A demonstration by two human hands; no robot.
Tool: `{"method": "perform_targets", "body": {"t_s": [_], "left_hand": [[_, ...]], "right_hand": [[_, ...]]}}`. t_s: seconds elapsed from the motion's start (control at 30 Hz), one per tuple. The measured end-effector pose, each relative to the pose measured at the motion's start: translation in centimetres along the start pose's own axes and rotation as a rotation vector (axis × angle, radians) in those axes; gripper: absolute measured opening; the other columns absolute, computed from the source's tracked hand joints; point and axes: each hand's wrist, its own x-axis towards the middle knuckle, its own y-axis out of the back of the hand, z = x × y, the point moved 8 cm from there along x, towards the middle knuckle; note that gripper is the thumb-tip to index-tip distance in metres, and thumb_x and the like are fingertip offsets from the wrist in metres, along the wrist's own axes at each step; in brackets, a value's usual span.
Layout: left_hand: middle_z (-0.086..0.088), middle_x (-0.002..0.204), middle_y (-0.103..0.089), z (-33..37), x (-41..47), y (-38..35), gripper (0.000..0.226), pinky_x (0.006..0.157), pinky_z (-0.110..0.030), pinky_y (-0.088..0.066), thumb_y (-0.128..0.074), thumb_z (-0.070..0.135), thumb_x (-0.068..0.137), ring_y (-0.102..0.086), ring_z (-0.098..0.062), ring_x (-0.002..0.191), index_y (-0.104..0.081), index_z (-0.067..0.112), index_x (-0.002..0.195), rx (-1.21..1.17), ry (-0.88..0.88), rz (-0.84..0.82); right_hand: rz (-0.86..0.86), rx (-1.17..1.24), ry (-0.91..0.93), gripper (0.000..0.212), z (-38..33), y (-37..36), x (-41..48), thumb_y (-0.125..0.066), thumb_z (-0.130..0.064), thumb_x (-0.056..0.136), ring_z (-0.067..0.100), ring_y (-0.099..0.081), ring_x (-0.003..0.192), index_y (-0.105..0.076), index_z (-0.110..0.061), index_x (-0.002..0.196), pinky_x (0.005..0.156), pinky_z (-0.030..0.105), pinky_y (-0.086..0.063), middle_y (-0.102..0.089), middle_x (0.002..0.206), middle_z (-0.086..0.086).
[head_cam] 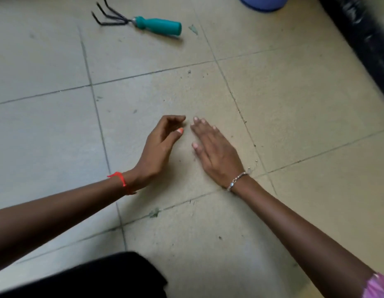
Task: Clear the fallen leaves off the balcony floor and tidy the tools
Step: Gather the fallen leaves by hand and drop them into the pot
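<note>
A small hand rake [143, 21] with a teal handle and black prongs lies on the tiled floor at the top, far from both hands. My left hand [159, 147] hovers over the middle tile, fingers curled inward with thumb near the fingertips; nothing shows in it. My right hand [214, 151] lies flat, palm down, fingers spread on the same tile, just right of the left hand. Small green leaf scraps lie on the floor, one [193, 29] beside the rake handle and another [154, 212] on a grout line below my wrists.
A blue tub [264, 3] stands at the top edge. A black plastic-covered object [363, 37] runs along the top right. Dark fabric [113, 276], my own clothing, fills the bottom left. Tiny crumbs of dirt dot the beige tiles.
</note>
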Motion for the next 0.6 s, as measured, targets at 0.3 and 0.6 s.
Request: {"method": "perform_targets", "body": {"t_s": [0.3, 0.6], "left_hand": [[0.009, 0.128, -0.057, -1.6, -10.1, 5.2, 0.039, 0.101, -0.014, -0.037, -0.039, 0.025, 0.089, -0.05, -0.001, 0.121, -0.052, 0.014, 0.124, 0.143, 0.069, -0.045], [0.005, 0.132, -0.053, -1.5, -11.2, 5.1, 0.04, 0.103, -0.013, -0.036, -0.04, 0.021, 0.091, -0.047, -0.002, 0.125, -0.047, 0.01, 0.129, 0.114, 0.025, -0.046]], "right_hand": [[-0.181, 0.0, 0.138, 0.077, -9.0, -4.3, -7.3, -0.029, -0.058, 0.089, 0.012, -0.004, 0.145, -0.016, -0.009, 0.148, 0.117, 0.024, 0.003, -0.011, 0.157, 0.004], [-0.101, 0.454, -0.009, 0.071, -9.8, -2.9, -6.4, -0.053, -0.038, 0.092, 0.011, -0.012, 0.144, -0.016, -0.015, 0.147, 0.117, 0.025, -0.014, -0.017, 0.155, 0.005]]}}
